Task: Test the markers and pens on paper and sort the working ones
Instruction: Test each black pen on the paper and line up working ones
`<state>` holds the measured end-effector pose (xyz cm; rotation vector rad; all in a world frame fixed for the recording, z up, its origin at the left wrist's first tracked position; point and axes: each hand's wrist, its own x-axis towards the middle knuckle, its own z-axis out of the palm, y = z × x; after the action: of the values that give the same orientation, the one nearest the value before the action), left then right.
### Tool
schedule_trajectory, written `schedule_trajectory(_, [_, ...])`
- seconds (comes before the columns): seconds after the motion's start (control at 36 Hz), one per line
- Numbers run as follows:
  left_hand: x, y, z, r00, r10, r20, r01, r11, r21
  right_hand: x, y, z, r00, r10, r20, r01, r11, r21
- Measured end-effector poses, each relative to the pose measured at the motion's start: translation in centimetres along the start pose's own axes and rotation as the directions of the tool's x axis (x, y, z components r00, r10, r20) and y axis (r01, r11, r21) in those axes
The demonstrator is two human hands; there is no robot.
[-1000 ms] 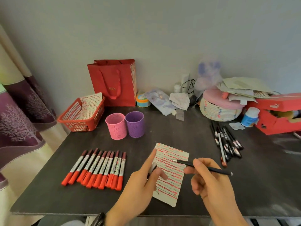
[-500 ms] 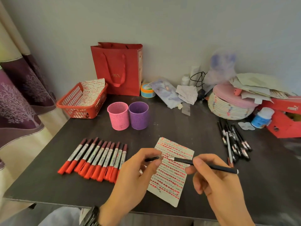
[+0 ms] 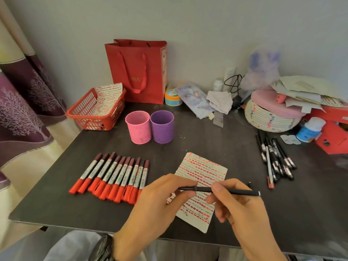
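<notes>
A thin black pen [image 3: 235, 191] lies level above the test paper [image 3: 202, 171], which is covered in red and dark strokes. My right hand [image 3: 239, 210] grips the pen's barrel. My left hand [image 3: 160, 200] pinches the black cap [image 3: 186, 188], which sits on the pen's tip end. Several red-capped markers [image 3: 113, 176] lie in a row left of the paper. A bunch of black pens [image 3: 273, 157] lies to the right. A pink cup [image 3: 138, 127] and a purple cup [image 3: 162, 126] stand side by side behind the paper.
A red basket [image 3: 79, 114] with a marked sheet sits at the back left, a red gift bag [image 3: 139, 70] behind the cups. A round woven box [image 3: 271, 117], papers, a red box [image 3: 331, 136] and a small bottle [image 3: 308, 129] crowd the back right. The dark table's [image 3: 310, 204] front edge lies under my wrists.
My left hand has brought the black cap onto the pen's tip; a second ago the cap was apart from the pen. The view has tilted down slightly.
</notes>
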<state>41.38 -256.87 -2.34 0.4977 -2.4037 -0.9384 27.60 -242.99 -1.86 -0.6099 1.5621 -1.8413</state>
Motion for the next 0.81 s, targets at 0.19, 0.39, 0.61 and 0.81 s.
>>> schedule_trajectory(0.19, [0.0,0.3,0.3,0.999,0.038,-0.023,-0.039,0.999,-0.034,-0.5,0.5,0.3,0.999,0.032,-0.024,-0.031,0.998,0.052])
schedule_trajectory(0.39, [-0.2,0.5,0.8,0.996,0.086,-0.022,-0.087,0.995,-0.055,-1.3,1.1,0.2,0.999,0.045,-0.022,-0.041,0.990,0.138])
schedule_trajectory(0.61, [-1.8,-0.3,2.9,1.000,0.013,-0.021,-0.015,0.995,-0.100,-2.6,2.9,0.3,0.983,0.129,-0.128,-0.106,0.979,0.177])
schedule_trajectory(0.81, [-2.7,-0.4,6.4,0.995,0.027,0.100,-0.025,1.000,-0.019,-4.3,4.3,0.1,0.958,0.069,-0.277,-0.060,0.997,0.040])
